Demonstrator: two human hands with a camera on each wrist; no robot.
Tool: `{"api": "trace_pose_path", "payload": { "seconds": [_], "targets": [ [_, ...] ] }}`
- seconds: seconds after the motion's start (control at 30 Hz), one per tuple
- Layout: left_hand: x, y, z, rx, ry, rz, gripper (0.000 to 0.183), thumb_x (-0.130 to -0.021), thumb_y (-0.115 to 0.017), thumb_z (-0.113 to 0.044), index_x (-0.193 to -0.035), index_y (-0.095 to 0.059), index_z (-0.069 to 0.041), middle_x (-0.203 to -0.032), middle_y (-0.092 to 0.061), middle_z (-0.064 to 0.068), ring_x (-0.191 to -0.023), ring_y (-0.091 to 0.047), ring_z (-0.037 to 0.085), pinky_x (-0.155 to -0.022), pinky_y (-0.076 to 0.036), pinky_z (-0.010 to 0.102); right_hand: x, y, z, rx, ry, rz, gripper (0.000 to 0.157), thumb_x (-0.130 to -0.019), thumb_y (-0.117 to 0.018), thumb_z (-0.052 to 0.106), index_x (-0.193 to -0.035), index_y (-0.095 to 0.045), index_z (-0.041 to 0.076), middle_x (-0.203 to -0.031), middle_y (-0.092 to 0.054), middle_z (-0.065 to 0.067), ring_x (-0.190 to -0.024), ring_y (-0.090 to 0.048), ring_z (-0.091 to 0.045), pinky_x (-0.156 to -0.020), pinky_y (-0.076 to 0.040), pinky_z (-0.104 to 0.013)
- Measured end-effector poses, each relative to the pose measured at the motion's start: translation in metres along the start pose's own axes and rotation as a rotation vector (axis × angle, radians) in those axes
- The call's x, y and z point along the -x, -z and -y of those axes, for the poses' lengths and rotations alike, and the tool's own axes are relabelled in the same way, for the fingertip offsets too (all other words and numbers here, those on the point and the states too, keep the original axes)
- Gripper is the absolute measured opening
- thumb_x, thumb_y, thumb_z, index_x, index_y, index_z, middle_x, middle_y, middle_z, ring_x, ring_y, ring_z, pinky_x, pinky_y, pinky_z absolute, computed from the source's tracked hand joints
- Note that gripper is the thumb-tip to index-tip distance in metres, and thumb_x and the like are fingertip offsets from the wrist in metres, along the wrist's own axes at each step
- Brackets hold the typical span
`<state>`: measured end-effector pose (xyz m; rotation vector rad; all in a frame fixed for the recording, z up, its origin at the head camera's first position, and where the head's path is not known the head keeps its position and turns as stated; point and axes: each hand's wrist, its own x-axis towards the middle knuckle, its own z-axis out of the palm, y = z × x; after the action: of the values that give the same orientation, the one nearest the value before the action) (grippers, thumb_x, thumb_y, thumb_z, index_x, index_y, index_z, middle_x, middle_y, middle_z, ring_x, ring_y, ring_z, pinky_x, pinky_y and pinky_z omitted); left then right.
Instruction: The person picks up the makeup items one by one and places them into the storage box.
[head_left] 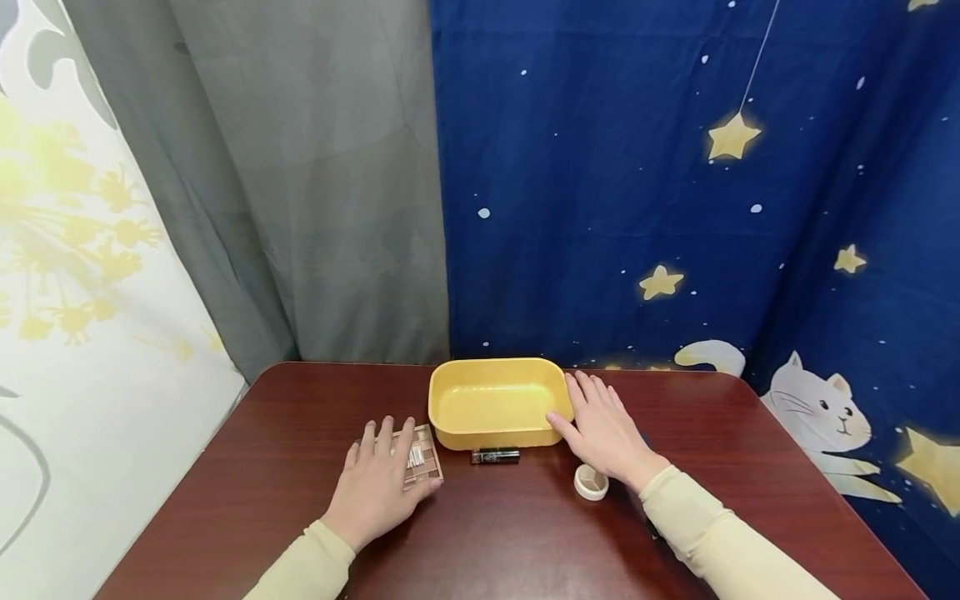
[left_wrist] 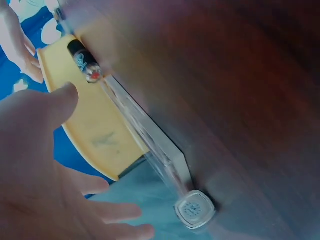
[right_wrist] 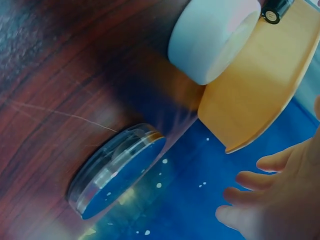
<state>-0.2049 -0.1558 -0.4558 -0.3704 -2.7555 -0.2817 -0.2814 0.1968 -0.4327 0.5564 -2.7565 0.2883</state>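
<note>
My left hand (head_left: 378, 492) is spread over an eyeshadow palette (head_left: 423, 458), covering its left part in the head view. In the left wrist view the palette (left_wrist: 145, 127) shows edge-on beyond the thumb. My right hand (head_left: 603, 425) has its fingers extended by the right rim of a yellow basin (head_left: 498, 438), overlapping that rim in the head view. A small black tube (head_left: 495, 456) with a clear end lies in front of the basin. Near my right wrist is a round white three-section pan (head_left: 591, 482). The right wrist view shows a flat round compact (right_wrist: 117, 170) with a shiny blue top.
The left wrist view shows a square-capped item (left_wrist: 195, 209) beside the palette. Part of a dark object (head_left: 652, 528) peeks out under my right sleeve. The brown table (head_left: 495, 542) ends at a grey curtain (head_left: 337, 208) and a blue starry curtain (head_left: 585, 208).
</note>
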Motion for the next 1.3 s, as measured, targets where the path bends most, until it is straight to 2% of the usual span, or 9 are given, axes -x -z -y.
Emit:
{"api": "trace_pose_path", "payload": {
  "seconds": [0.23, 0.43, 0.77, 0.93, 1.1, 1.3],
  "targets": [
    [-0.007, -0.004, 0.006, 0.033, -0.006, 0.121, 0.093, -0.086, -0.066, -0.066, -0.151, -0.044, -0.004, -0.152, -0.04, 0.027, -0.141, -0.03, 0.051, -0.106, -0.032, 0.067, 0.001, -0.006, -0.002, -0.023, -0.025, 0.044, 0.087, -0.101, -0.04, 0.065, -0.155, -0.032, -0.004, -0.157, -0.035, -0.023, -0.145, -0.03, -0.042, -0.116, -0.019, -0.061],
    [-0.009, -0.004, 0.01, 0.041, -0.008, 0.186, 0.091, -0.087, -0.066, -0.065, -0.15, -0.045, -0.003, -0.153, -0.037, 0.027, -0.143, -0.028, 0.05, -0.107, -0.03, 0.067, 0.002, -0.012, -0.003, -0.017, -0.012, 0.055, 0.088, -0.101, -0.039, 0.064, -0.154, -0.032, -0.006, -0.158, -0.032, -0.024, -0.146, -0.029, -0.041, -0.116, -0.018, -0.061],
    [-0.015, -0.005, 0.015, 0.056, -0.062, 0.245, 0.083, -0.086, -0.073, -0.05, -0.147, -0.047, -0.002, -0.149, -0.039, 0.032, -0.138, -0.034, 0.054, -0.104, -0.031, 0.071, 0.003, -0.011, -0.006, -0.029, -0.02, 0.081, 0.09, -0.1, -0.04, 0.065, -0.155, -0.03, -0.006, -0.16, -0.029, -0.023, -0.148, -0.025, -0.039, -0.117, -0.014, -0.062],
    [-0.019, -0.003, 0.016, 0.076, -0.051, 0.29, 0.085, -0.084, -0.075, -0.05, -0.148, -0.046, -0.003, -0.148, -0.041, 0.032, -0.137, -0.034, 0.054, -0.103, -0.03, 0.072, 0.002, -0.012, -0.008, -0.045, -0.036, 0.108, 0.09, -0.1, -0.04, 0.066, -0.157, -0.025, -0.002, -0.162, -0.025, -0.02, -0.15, -0.022, -0.038, -0.117, -0.012, -0.062],
    [-0.021, -0.001, 0.017, 0.115, -0.029, 0.355, 0.088, -0.082, -0.079, -0.048, -0.148, -0.046, 0.0, -0.149, -0.04, 0.033, -0.138, -0.034, 0.054, -0.105, -0.028, 0.072, 0.002, -0.013, -0.008, -0.038, -0.043, 0.13, 0.09, -0.1, -0.037, 0.068, -0.159, -0.023, 0.002, -0.165, -0.022, -0.016, -0.15, -0.02, -0.038, -0.116, -0.014, -0.064],
    [-0.027, 0.001, 0.018, 0.131, -0.03, 0.343, 0.087, -0.076, -0.084, -0.048, -0.143, -0.053, -0.001, -0.143, -0.046, 0.03, -0.133, -0.042, 0.049, -0.1, -0.037, 0.069, 0.0, -0.011, -0.009, -0.025, -0.035, 0.126, 0.091, -0.099, -0.035, 0.07, -0.159, -0.026, 0.003, -0.165, -0.022, -0.016, -0.15, -0.019, -0.038, -0.116, -0.012, -0.064]
  ]
}}
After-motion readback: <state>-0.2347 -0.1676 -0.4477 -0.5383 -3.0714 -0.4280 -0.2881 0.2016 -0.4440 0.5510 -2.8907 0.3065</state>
